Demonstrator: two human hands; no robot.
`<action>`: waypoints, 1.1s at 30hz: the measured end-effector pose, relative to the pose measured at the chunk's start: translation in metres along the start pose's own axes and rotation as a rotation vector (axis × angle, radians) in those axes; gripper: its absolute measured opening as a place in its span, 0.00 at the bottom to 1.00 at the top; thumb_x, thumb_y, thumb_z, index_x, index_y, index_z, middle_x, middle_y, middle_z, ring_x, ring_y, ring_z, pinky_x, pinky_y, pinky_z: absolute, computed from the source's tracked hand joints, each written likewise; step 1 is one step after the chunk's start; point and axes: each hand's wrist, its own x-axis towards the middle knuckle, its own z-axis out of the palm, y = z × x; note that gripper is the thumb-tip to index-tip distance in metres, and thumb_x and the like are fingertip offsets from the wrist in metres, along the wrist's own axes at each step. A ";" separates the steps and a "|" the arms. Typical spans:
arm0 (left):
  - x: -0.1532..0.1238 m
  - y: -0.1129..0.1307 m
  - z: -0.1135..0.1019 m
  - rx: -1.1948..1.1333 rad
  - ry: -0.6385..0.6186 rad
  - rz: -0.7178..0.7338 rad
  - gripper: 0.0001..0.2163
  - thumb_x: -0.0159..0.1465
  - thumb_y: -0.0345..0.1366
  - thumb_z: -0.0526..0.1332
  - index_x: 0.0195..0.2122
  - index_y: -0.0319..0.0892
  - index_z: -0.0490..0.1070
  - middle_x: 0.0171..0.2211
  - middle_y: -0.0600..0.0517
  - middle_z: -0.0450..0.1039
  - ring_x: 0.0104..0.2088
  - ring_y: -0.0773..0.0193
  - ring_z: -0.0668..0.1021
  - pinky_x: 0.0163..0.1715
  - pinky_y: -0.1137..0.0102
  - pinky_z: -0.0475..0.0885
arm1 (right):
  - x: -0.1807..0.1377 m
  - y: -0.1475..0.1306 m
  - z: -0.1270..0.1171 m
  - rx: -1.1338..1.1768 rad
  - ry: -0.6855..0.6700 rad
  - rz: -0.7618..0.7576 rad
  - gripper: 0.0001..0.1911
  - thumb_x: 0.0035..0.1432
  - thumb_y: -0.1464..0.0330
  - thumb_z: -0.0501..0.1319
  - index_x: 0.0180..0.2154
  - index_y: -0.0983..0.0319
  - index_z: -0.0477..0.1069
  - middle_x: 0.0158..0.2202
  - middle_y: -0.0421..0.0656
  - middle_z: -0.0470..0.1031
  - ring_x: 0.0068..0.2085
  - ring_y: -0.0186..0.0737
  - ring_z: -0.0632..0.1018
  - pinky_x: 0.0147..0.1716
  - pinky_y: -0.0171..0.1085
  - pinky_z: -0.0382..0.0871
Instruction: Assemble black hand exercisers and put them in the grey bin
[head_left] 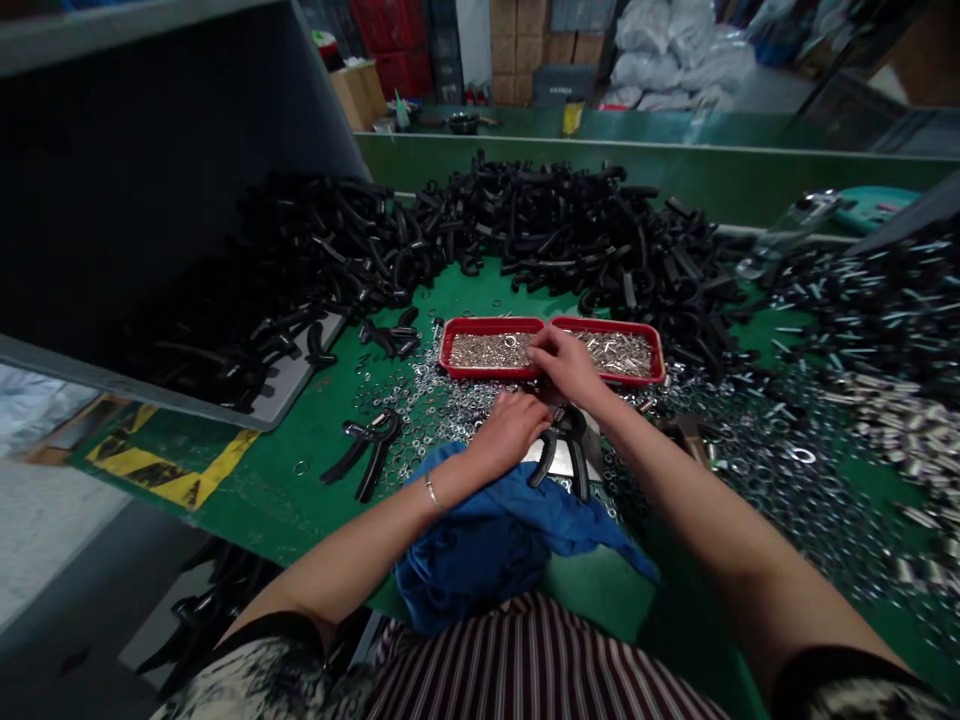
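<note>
My left hand [510, 430] is curled over the top of a black two-handled, clamp-like piece [577, 460], which lies on a small metal plate [559, 455]. Its fingertips are partly hidden. My right hand [568, 365] reaches over the inner ends of two red trays, fingers pinched at the right end of the left tray [491, 374]; whatever they hold is too small to make out. Fine metal bits fill that tray, and small pins lie in the right tray [660, 365]. A similar black piece [367, 450] rests to the left.
Black curved parts [555, 220] are heaped behind the trays and spill from a grey bin [300, 385]. Loose metal rings [427, 410] surround the trays. A blue cloth [480, 550] lies in front. Metal sleeves [900, 430] and bolts [862, 280] are piled at right.
</note>
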 end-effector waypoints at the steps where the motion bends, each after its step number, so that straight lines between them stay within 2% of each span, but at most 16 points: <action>1: 0.001 0.004 0.004 0.028 -0.016 0.004 0.10 0.71 0.38 0.53 0.42 0.41 0.72 0.43 0.46 0.74 0.47 0.54 0.73 0.51 0.58 0.63 | -0.018 0.002 -0.009 0.174 0.011 0.084 0.07 0.60 0.64 0.59 0.38 0.61 0.68 0.34 0.42 0.76 0.33 0.39 0.77 0.38 0.41 0.71; 4: 0.008 0.006 0.011 0.095 -0.043 0.013 0.12 0.72 0.38 0.52 0.42 0.40 0.73 0.43 0.44 0.74 0.46 0.52 0.72 0.50 0.57 0.63 | -0.079 0.013 -0.037 0.538 -0.004 0.340 0.12 0.54 0.61 0.67 0.35 0.60 0.69 0.32 0.41 0.76 0.33 0.39 0.78 0.39 0.42 0.73; 7: 0.014 0.007 0.015 0.190 -0.055 0.053 0.13 0.72 0.36 0.51 0.41 0.38 0.73 0.39 0.44 0.74 0.43 0.52 0.72 0.47 0.57 0.63 | -0.135 0.023 -0.058 0.602 -0.019 0.519 0.15 0.51 0.59 0.71 0.34 0.62 0.72 0.33 0.41 0.77 0.32 0.37 0.79 0.39 0.39 0.73; 10: 0.016 0.008 0.018 0.284 -0.031 0.109 0.13 0.72 0.35 0.50 0.39 0.37 0.73 0.36 0.45 0.74 0.41 0.52 0.72 0.45 0.57 0.62 | -0.171 0.026 -0.068 0.622 0.026 0.619 0.18 0.49 0.57 0.73 0.34 0.61 0.73 0.34 0.40 0.76 0.32 0.35 0.79 0.38 0.36 0.72; 13: 0.016 0.009 0.022 0.366 0.002 0.164 0.12 0.71 0.33 0.51 0.37 0.37 0.73 0.34 0.45 0.73 0.39 0.53 0.72 0.43 0.58 0.62 | -0.186 0.023 -0.070 0.683 0.028 0.640 0.19 0.46 0.57 0.75 0.32 0.61 0.72 0.33 0.39 0.75 0.32 0.37 0.79 0.37 0.37 0.73; 18: 0.016 0.012 0.024 0.478 0.002 0.253 0.09 0.70 0.30 0.53 0.36 0.36 0.72 0.34 0.44 0.72 0.38 0.53 0.72 0.41 0.59 0.63 | -0.183 0.019 -0.062 0.683 -0.032 0.602 0.18 0.49 0.56 0.73 0.32 0.61 0.72 0.32 0.40 0.76 0.32 0.37 0.79 0.38 0.38 0.73; 22: 0.017 0.015 0.022 0.505 -0.053 0.337 0.11 0.70 0.29 0.51 0.38 0.34 0.72 0.36 0.43 0.72 0.40 0.52 0.72 0.42 0.58 0.64 | -0.169 0.022 -0.045 0.512 0.015 0.493 0.15 0.55 0.56 0.68 0.34 0.61 0.73 0.31 0.41 0.77 0.31 0.40 0.79 0.36 0.40 0.73; 24: 0.017 0.013 0.022 0.454 -0.077 0.326 0.11 0.71 0.30 0.51 0.39 0.34 0.73 0.37 0.43 0.72 0.42 0.52 0.72 0.44 0.58 0.65 | -0.159 0.024 -0.036 0.270 0.082 0.329 0.12 0.59 0.58 0.65 0.34 0.61 0.73 0.31 0.43 0.77 0.33 0.42 0.78 0.39 0.43 0.72; 26: 0.015 0.007 0.022 0.326 -0.074 0.259 0.11 0.71 0.32 0.52 0.40 0.35 0.73 0.38 0.43 0.73 0.43 0.53 0.73 0.46 0.59 0.66 | -0.151 0.027 -0.028 0.007 0.114 0.106 0.09 0.63 0.61 0.61 0.34 0.60 0.73 0.33 0.45 0.78 0.37 0.44 0.77 0.47 0.47 0.70; 29: 0.009 -0.005 0.024 0.048 -0.031 0.154 0.10 0.71 0.38 0.55 0.44 0.39 0.72 0.41 0.46 0.74 0.46 0.56 0.74 0.49 0.61 0.68 | -0.141 0.031 -0.019 -0.233 0.078 -0.144 0.08 0.66 0.64 0.58 0.35 0.59 0.72 0.37 0.46 0.77 0.42 0.46 0.76 0.57 0.52 0.63; 33: 0.003 -0.023 0.018 -0.167 0.139 0.057 0.09 0.70 0.37 0.56 0.46 0.41 0.72 0.45 0.46 0.74 0.50 0.57 0.74 0.53 0.60 0.68 | -0.138 0.032 -0.014 -0.412 0.044 -0.232 0.09 0.69 0.65 0.55 0.37 0.60 0.72 0.39 0.47 0.76 0.44 0.46 0.75 0.58 0.51 0.62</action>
